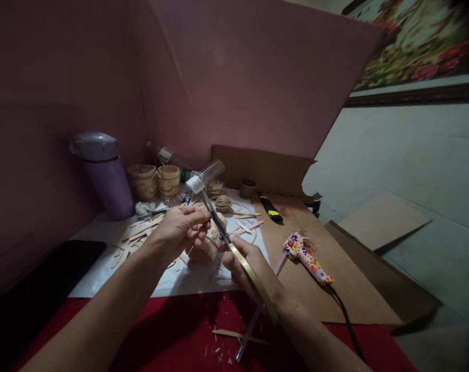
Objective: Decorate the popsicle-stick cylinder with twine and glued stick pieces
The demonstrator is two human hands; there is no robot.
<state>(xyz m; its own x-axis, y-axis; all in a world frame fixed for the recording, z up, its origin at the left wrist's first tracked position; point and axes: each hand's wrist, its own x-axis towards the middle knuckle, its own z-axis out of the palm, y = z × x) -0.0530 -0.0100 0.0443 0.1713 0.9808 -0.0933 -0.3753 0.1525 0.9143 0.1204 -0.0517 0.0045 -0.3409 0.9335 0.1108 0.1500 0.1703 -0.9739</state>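
Red tabletop [160, 330] below right hand [262, 262], grip wrapped around scissors [238, 254]; left hand [180, 225], grip pinched beside blades [220, 225], contents unclear.

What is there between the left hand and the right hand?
In the head view, the scissors, held in the right hand, cross the gap beside the left hand; a pale wooden piece shows behind.

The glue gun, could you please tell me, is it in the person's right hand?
No, the glue gun lies on the cardboard, and the right hand holds scissors instead.
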